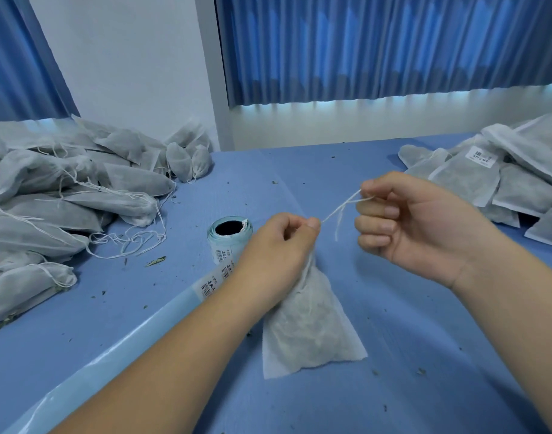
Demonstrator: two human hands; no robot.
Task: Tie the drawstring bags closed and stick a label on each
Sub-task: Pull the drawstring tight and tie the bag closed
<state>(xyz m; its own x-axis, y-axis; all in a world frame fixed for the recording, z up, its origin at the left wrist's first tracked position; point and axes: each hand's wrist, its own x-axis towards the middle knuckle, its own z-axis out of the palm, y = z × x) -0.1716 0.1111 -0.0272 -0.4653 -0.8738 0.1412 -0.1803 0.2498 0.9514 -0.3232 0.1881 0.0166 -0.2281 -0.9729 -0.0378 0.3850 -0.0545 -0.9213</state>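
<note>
Centrally in the head view, a white drawstring bag [309,333] (dried greenish leaf shows through its thin fabric) rests near the middle of the blue table [393,355]. Its gathered neck is gripped by the left hand [281,242]. The right hand [409,220] pinches the drawstring [337,211], which runs taut between the two hands. Just beside the left hand stands a label roll [229,234], its backing strip [112,349] trailing toward the near left corner. Filled bags with loose strings [49,198] heap at the left edge. Flatter bags [503,180], one bearing a label [480,156], pile at the right edge.
</note>
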